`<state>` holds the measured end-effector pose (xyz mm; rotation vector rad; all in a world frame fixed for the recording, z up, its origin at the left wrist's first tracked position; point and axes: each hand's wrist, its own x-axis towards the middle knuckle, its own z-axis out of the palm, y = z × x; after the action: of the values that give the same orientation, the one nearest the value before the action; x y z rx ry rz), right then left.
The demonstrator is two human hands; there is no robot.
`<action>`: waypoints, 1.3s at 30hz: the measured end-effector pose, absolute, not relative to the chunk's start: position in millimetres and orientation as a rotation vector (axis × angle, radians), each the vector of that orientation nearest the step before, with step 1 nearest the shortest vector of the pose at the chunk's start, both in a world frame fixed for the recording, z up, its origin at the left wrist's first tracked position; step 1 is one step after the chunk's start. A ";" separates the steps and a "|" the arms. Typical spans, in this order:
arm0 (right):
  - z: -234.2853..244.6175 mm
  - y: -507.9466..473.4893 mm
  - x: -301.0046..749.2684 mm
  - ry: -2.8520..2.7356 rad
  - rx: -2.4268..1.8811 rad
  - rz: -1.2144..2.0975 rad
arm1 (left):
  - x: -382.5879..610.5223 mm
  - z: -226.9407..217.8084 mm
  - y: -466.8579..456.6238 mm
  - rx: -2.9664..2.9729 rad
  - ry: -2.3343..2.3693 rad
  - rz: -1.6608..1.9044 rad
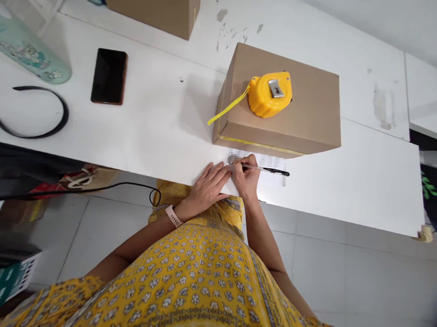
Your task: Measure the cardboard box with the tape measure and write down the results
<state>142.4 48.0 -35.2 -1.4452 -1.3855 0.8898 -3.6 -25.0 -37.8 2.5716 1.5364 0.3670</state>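
My right hand [246,177] is closed around a pen [268,170], its tip down at a printed sheet of paper [272,162] near the table's front edge. My left hand [209,186] lies flat with fingers stretched out, at the left edge of that sheet. Just behind the paper stands a closed brown cardboard box [307,105], which hides part of the sheet. On top of the box rests a yellow tape measure [269,100] with a yellow wrist strap hanging toward the box's left edge.
Left on the white table [151,110] lie a dark phone [109,76], a black headband [62,117] and a mint-green bottle [29,48]. Another cardboard box [154,4] stands at the back. A black cable [117,184] runs below the front edge, beside stored items at lower left.
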 end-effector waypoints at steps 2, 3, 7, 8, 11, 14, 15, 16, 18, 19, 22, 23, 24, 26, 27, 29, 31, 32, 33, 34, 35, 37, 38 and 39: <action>-35.3 48.1 142.2 -1.380 -1.445 0.877 | -3.5 -37.3 -24.8 2.563 1.531 0.360; -35.2 48.0 142.2 -1.374 -1.444 0.870 | -3.5 -37.1 -24.7 2.560 1.529 0.360; -34.9 47.6 142.7 -1.367 -1.442 0.872 | -3.2 -36.3 -24.3 2.559 1.533 0.375; -35.0 47.5 142.8 -1.369 -1.444 0.874 | -3.2 -36.2 -24.3 2.562 1.534 0.377; -35.3 47.5 142.8 -1.372 -1.448 0.883 | -3.1 -36.1 -24.2 2.571 1.537 0.371; -35.5 47.7 142.3 -1.358 -1.442 0.900 | -3.0 -37.0 -24.4 2.576 1.538 0.358; -35.4 47.7 142.1 -1.354 -1.441 0.905 | -3.0 -37.5 -24.5 2.576 1.539 0.354; -35.1 47.7 142.0 -1.351 -1.440 0.908 | -3.0 -37.9 -24.6 2.575 1.539 0.351; -34.5 47.7 141.8 -1.348 -1.441 0.914 | -2.9 -38.6 -24.7 2.575 1.542 0.348; -34.1 47.6 141.8 -1.343 -1.444 0.914 | -3.0 -38.8 -24.8 2.577 1.542 0.349; -33.3 47.6 141.9 -1.324 -1.460 0.892 | -3.1 -38.8 -24.8 2.581 1.536 0.362; -33.3 47.6 142.0 -1.326 -1.464 0.883 | -3.1 -38.8 -24.9 2.576 1.534 0.365; -33.5 47.7 142.2 -1.334 -1.466 0.874 | -3.2 -38.7 -25.0 2.568 1.533 0.366; -34.1 47.7 142.6 -1.356 -1.459 0.869 | -3.3 -38.8 -25.2 2.550 1.533 0.369; -34.2 47.7 142.7 -1.362 -1.454 0.871 | -3.4 -38.9 -25.3 2.546 1.534 0.373; -34.2 47.7 142.8 -1.358 -1.454 0.878 | -3.5 -39.0 -25.4 2.550 1.534 0.384; -33.6 47.7 142.6 -1.348 -1.462 0.878 | -3.4 -38.6 -25.3 2.553 1.532 0.391; -33.4 47.7 142.6 -1.347 -1.466 0.873 | -3.3 -38.2 -25.2 2.549 1.530 0.389; -33.3 47.7 142.6 -1.352 -1.469 0.867 | -3.1 -37.7 -25.0 2.543 1.529 0.385; -33.3 47.7 142.6 -1.361 -1.470 0.861 | -2.9 -37.2 -24.9 2.536 1.529 0.380; -33.5 47.7 142.7 -1.369 -1.469 0.855 | -2.7 -36.8 -24.8 2.532 1.530 0.376; -34.4 47.6 143.1 -1.374 -1.461 0.857 | -2.5 -36.5 -24.8 2.538 1.534 0.374; -34.9 47.5 143.2 -1.370 -1.456 0.865 | -2.5 -36.5 -24.8 2.545 1.536 0.377; -35.3 47.3 143.3 -1.364 -1.450 0.876 | -2.6 -36.7 -24.8 2.554 1.537 0.382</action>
<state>143.3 47.3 -35.3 -1.4505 -1.3638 0.8760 -2.6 -24.8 -36.7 2.5540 1.5372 0.3820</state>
